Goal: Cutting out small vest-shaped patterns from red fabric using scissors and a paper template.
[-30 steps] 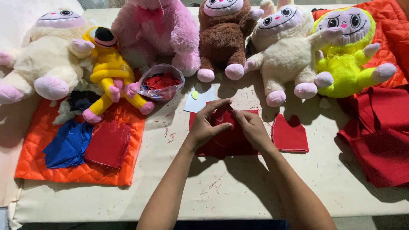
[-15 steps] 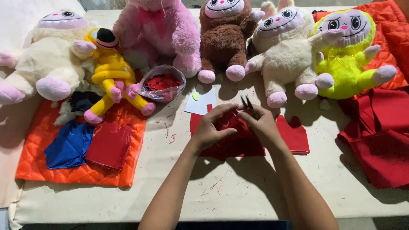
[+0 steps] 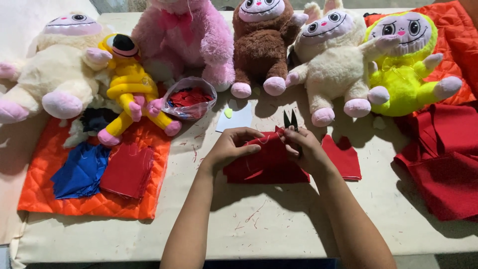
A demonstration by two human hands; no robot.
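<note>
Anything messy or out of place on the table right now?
Red thread scraps are strewn over the table near the left hand and right hand, which hold red felt and scissors. Otherwise nothing odd.

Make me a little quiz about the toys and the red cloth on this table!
1. True or false: the right hand holds scissors.
2. How many plush toys sit along the back of the table?
3. What lies by the yellow plush? A) a clear bag of red scraps B) a book C) a cup

Key
1. True; both hands, left hand too, are on the red cloth.
2. Six.
3. A, the bag.
</note>
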